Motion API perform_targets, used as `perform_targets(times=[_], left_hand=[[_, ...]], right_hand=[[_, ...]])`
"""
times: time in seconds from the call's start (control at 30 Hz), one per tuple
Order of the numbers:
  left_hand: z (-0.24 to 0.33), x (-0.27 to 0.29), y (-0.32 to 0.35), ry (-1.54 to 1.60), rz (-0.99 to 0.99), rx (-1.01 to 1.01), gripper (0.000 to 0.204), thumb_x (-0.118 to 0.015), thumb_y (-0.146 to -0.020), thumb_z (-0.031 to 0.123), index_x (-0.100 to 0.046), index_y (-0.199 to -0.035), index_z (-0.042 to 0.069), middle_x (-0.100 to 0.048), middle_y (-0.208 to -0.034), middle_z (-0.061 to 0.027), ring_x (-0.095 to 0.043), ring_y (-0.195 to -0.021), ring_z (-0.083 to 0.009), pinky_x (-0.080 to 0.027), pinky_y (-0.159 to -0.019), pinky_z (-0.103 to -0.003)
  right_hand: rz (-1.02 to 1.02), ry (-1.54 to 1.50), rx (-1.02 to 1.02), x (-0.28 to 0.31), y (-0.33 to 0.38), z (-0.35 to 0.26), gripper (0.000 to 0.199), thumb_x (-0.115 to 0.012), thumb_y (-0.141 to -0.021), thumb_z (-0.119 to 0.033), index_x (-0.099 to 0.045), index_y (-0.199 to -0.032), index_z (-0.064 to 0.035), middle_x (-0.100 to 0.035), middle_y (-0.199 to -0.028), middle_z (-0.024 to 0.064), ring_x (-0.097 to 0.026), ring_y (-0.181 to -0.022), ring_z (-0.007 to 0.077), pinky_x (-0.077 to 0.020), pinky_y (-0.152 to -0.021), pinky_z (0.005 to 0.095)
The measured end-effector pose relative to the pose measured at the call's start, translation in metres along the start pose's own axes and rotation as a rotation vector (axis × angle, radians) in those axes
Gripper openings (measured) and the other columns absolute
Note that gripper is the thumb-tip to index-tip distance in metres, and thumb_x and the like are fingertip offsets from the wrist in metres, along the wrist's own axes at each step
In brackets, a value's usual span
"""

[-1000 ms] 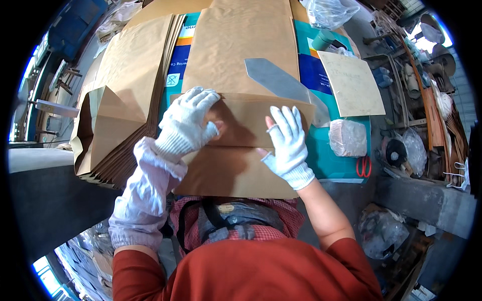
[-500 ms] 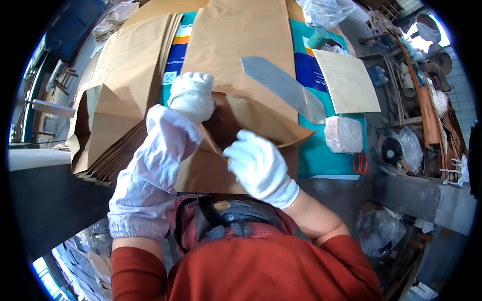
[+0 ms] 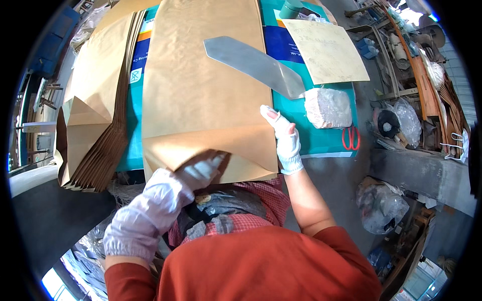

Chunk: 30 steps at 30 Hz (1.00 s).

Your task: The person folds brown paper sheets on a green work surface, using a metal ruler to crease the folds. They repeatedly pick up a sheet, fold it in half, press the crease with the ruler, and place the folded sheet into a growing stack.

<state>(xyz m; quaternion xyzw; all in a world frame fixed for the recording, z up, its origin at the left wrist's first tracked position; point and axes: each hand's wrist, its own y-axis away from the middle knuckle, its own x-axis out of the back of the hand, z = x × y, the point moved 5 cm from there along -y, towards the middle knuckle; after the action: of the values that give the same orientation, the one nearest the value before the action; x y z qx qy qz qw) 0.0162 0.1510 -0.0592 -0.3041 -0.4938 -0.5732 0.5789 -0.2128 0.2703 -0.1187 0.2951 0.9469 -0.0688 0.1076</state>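
A large brown paper bag (image 3: 211, 75) lies flat on the stack in front of me, its near end folded up with a gaping mouth. Inside that mouth, my left hand (image 3: 201, 170), white-gloved and sleeved, has its fingers stretched out in shadow, partly covered by the paper. At the bag's right edge, my right hand (image 3: 286, 140) rests in a white glove, fingers extended and bare tips showing at finger and thumb. On the bag, angled down to the right, lies a flat grey metal plate (image 3: 251, 65) with a pointed end.
A pile of folded brown bags (image 3: 95, 100) stands at the left. Right of the bag are a cream sheet (image 3: 326, 50), a plastic-wrapped block (image 3: 328, 108), red-handled scissors (image 3: 351, 138) and a green cylinder (image 3: 290, 9). A teal printed sheet (image 3: 131, 108) lies underneath.
My left hand has come from the bag's far-left side down into its near fold. My right hand has moved to the right edge. The raised bag end now lies flatter.
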Motion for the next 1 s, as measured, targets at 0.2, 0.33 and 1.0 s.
perform_targets(times=[0.2, 0.33, 1.0], left_hand=[[0.004, -0.016, -0.11, 0.289, -0.415, 0.474, 0.041, -0.06, -0.097, 0.035, -0.066, -0.131, 0.013, -0.064, -0.14, -0.0105, -0.052, -0.138, -0.0243, -0.051, -0.104, -0.042], [0.005, 0.007, -0.11, -0.337, -0.769, 0.176, 0.047, -0.057, -0.097, 0.033, -0.063, -0.139, 0.012, -0.058, -0.149, -0.0095, -0.048, -0.143, -0.0241, -0.042, -0.114, -0.041], [-0.05, 0.104, -0.089, 0.176, -0.266, 0.512, 0.049, -0.054, -0.098, 0.031, -0.061, -0.143, 0.013, -0.066, -0.137, -0.0174, -0.063, -0.126, -0.0335, -0.049, -0.109, -0.038]], right_hand=[[-0.15, 0.16, 0.013, -0.006, -0.024, -0.004, 0.067, -0.043, -0.11, -0.048, -0.053, -0.146, 0.0078, -0.053, -0.155, 0.0196, -0.049, -0.144, 0.0308, -0.0336, -0.123, 0.0412], [-0.341, 0.972, 0.377, -0.053, -0.023, -0.027, 0.066, -0.072, -0.092, -0.026, -0.052, -0.147, 0.0054, -0.051, -0.154, 0.024, -0.047, -0.144, 0.0398, -0.0305, -0.125, 0.0494], [-0.269, 1.636, 0.331, -0.071, -0.019, -0.009, 0.069, -0.082, -0.08, -0.033, -0.059, -0.134, 0.0033, -0.049, -0.152, 0.0192, -0.044, -0.142, 0.0387, -0.0289, -0.124, 0.058]])
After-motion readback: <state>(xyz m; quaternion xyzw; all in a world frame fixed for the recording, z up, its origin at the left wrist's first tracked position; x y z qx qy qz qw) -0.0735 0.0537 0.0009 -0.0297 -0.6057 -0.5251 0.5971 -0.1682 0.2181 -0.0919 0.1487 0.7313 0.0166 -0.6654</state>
